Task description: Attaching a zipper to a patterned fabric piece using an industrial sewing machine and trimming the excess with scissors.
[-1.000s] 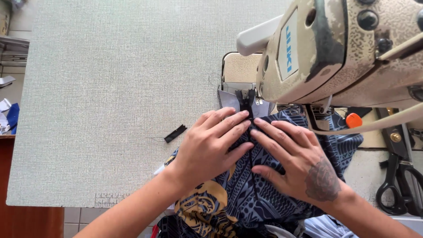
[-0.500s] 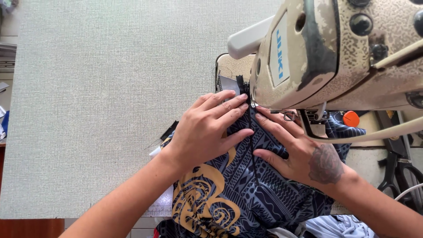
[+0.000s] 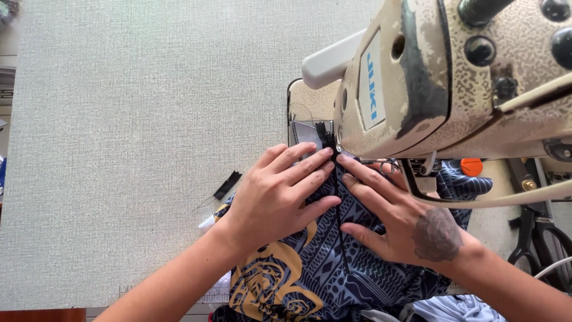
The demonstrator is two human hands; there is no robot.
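Your left hand [image 3: 275, 197] and right hand [image 3: 398, 222] lie flat, fingers spread, pressing the patterned navy fabric [image 3: 325, 268] at the sewing machine [image 3: 441, 83] needle. Most of the seam appears unsewn, trailing toward you across the table [image 3: 131, 119].

Both forearms are bare, with no sleeves, gloves, watch or rings in view. The right hand [image 3: 398, 222] carries a dark, rounded tattoo on its back, close to the wrist, its design too blurred to make out. The left hand [image 3: 275, 200] is unmarked, with short, plain fingernails.
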